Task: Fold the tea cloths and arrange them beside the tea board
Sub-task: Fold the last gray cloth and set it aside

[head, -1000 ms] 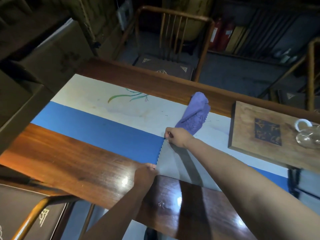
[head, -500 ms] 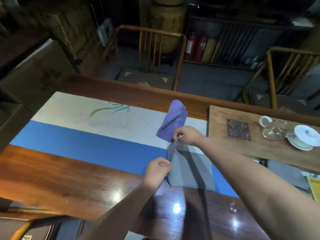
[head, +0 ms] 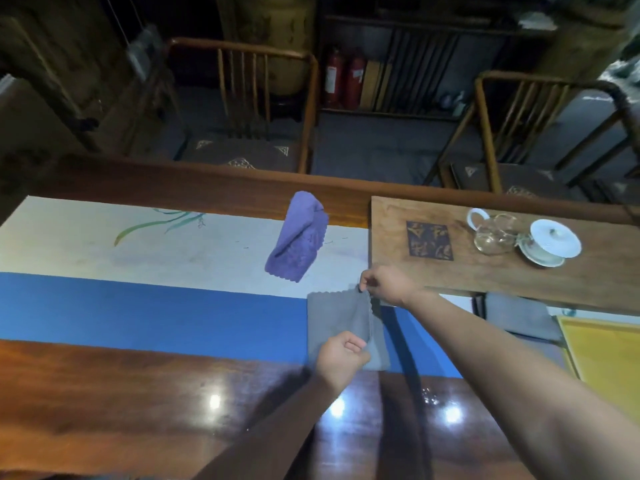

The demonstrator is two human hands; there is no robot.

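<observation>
A grey tea cloth (head: 337,315) lies doubled over on the blue band of the table runner (head: 156,310). My right hand (head: 388,284) pinches its far right corner, just in front of the wooden tea board (head: 415,271). My left hand (head: 341,356) pinches the near right corner of the same cloth. A purple tea cloth (head: 298,237) lies crumpled on the white part of the runner, left of the board. Another grey cloth (head: 516,315) lies folded below the board's front edge.
On the tea board stand a glass pitcher (head: 491,233) and a white lidded cup (head: 550,240). A yellow mat (head: 606,355) lies at the right. Two wooden chairs (head: 249,109) stand beyond the glossy wooden table (head: 138,393).
Both hands carried the grey cloth's edge from left to right, folding it in half. The hands now sit close to the tea board. The view swung right, showing the cups and yellow mat.
</observation>
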